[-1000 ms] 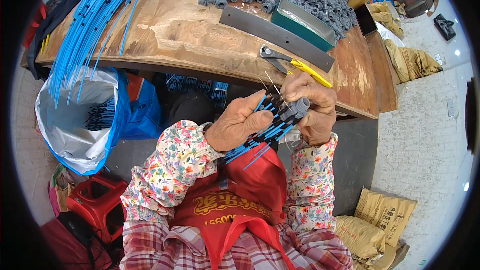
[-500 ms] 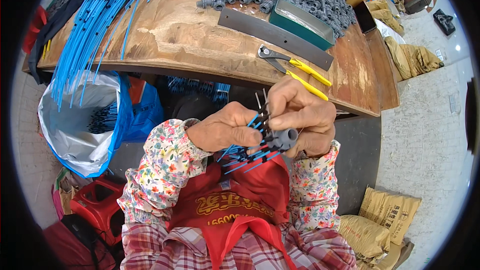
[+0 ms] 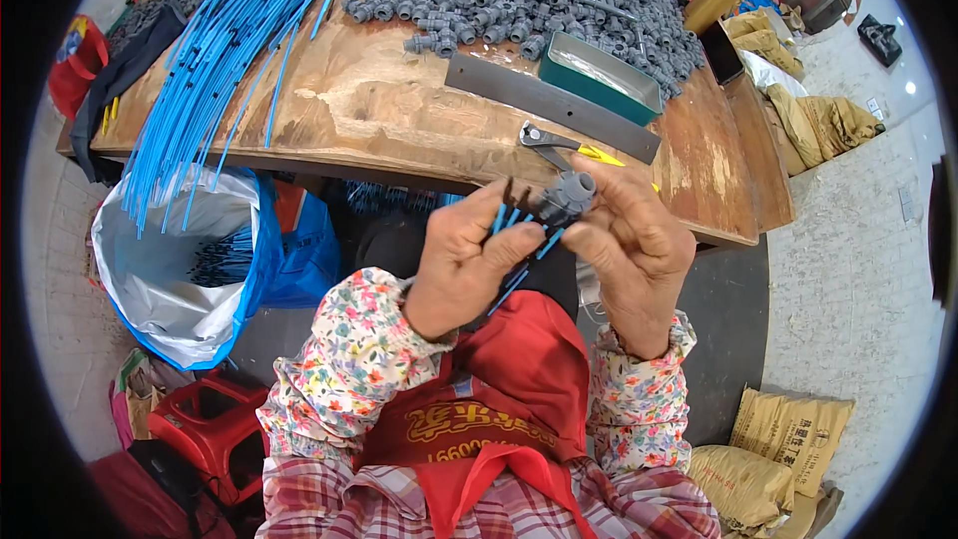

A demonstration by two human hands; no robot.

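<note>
Left hand is clamped on blue rods, right hand on grey fitting; brown wooden table top-centre, tan sacks lower-right.

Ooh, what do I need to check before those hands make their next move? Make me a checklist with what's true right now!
1. Left hand holding the bundle of blue strands: ok, its thumb lies across them.
2. Right hand gripping the gray fitting: cannot tell; its fingers are right beside it, but the contact is unclear.
3. Every strand in the bundle lined up: cannot tell, fingers cover many.
4. Pliers lying on the table: ok, handles partly hidden.
5. Bag open: ok, dark-and-blue pieces inside.
6. Loose blue strands entirely on the table: not ok, ends overhang its edge.
</note>
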